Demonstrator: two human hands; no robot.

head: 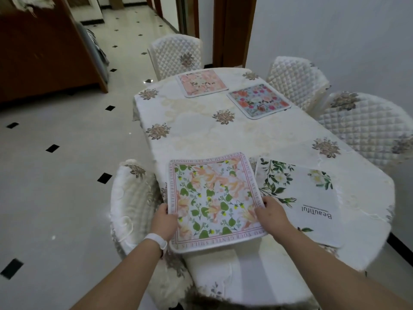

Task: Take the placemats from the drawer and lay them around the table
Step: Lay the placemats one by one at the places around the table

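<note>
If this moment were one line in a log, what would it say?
step: laying bordered floral placemat | left hand: gripping left edge | right hand: gripping right edge | already down: three placemats | table

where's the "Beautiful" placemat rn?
Head view: the "Beautiful" placemat lies flat on the table at its near right, immediately right of the text-bordered floral placemat that both hands hold.

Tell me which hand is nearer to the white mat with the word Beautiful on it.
Right. The right hand grips the pink-bordered floral mat at the edge next to the Beautiful mat, almost touching it. The left hand holds the opposite edge, farther away.
</note>
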